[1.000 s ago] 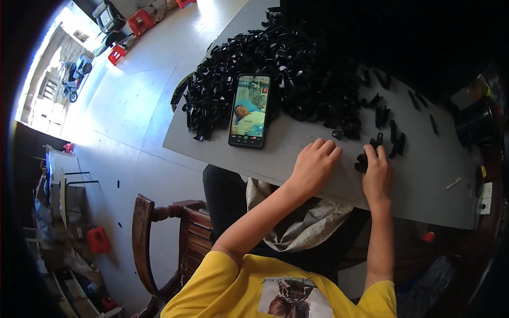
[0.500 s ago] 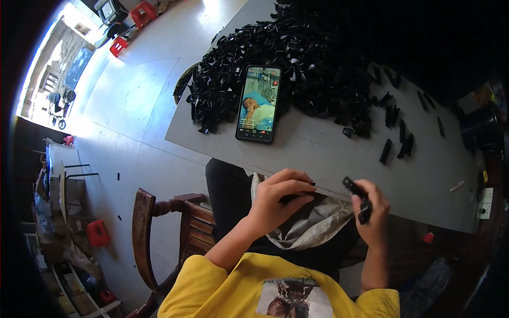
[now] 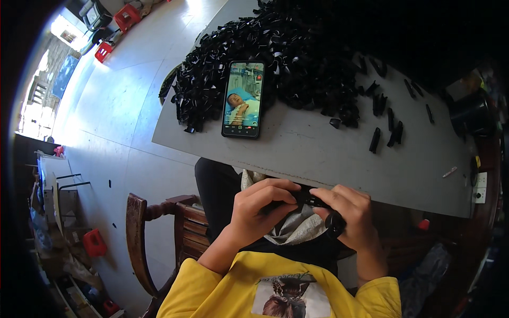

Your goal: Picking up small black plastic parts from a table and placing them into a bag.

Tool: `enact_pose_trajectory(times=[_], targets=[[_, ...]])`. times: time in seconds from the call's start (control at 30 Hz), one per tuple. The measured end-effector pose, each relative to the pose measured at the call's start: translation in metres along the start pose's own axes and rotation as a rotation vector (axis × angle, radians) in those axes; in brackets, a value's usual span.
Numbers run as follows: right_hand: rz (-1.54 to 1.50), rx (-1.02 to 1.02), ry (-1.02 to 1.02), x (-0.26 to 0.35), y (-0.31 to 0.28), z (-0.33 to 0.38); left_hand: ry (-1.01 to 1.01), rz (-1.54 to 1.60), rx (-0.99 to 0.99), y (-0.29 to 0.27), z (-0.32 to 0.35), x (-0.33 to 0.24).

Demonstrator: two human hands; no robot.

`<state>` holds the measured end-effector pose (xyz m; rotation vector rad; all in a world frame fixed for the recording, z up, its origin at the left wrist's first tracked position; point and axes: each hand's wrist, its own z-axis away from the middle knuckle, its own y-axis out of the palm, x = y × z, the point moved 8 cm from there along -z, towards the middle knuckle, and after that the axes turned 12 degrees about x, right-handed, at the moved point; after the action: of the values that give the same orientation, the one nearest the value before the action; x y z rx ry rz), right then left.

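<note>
My left hand [image 3: 261,209] is closed, fingers bent round a small black plastic part [image 3: 304,196] whose end shows between my hands. My right hand [image 3: 347,212] meets it from the other side, thumb and fingers pinched on a black piece; a rounded black end [image 3: 335,224] sticks out below its fingers. Fingers hide much of both pieces, and I cannot tell whether they are joined. Beneath my hands, a pale woven sack [image 3: 299,228] lies across my lap. Ahead, a large heap of black plastic parts [image 3: 302,69] covers the far side of the grey table [image 3: 297,146].
A phone [image 3: 243,100] showing a video leans against the heap. Several loose black parts [image 3: 375,140] and a pen-like stick [image 3: 449,172] lie to the right. A dark bucket [image 3: 471,114] stands at the right edge. A wooden chair [image 3: 139,238] is at my left.
My right hand has moved left with its black piece and now meets my left hand. The table and phone have shifted slightly left in view.
</note>
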<state>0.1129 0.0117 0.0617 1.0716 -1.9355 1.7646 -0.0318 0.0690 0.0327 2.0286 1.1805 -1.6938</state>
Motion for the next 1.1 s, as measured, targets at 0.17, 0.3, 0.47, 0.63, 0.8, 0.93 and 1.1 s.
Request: enact_pose_trajectory(times=[0.17, 0.3, 0.47, 0.63, 0.8, 0.93, 1.1], targets=[[-0.029, 0.030, -0.012, 0.001, -0.001, 0.002, 0.058, -0.032, 0.034, 0.004, -0.001, -0.007], [-0.058, 0.068, -0.017, -0.005, 0.005, 0.007, 0.062, -0.035, 0.058, 0.006, 0.001, -0.006], [-0.016, 0.085, -0.026, 0.000, 0.005, 0.010, 0.122, -0.058, 0.095, 0.010, 0.001, -0.010], [-0.097, 0.129, -0.073, -0.003, 0.009, 0.013, 0.169, 0.156, 0.159, 0.013, -0.005, -0.016], [-0.057, 0.181, -0.218, 0.018, 0.039, 0.025, 0.073, 0.713, 0.294, 0.051, -0.004, -0.013], [-0.009, 0.180, -0.221, 0.022, 0.042, 0.027, 0.114, 0.683, 0.273, 0.052, -0.003, -0.012], [0.009, 0.156, -0.199, 0.011, 0.046, 0.030, 0.123, 0.561, 0.300, 0.058, -0.010, -0.012]])
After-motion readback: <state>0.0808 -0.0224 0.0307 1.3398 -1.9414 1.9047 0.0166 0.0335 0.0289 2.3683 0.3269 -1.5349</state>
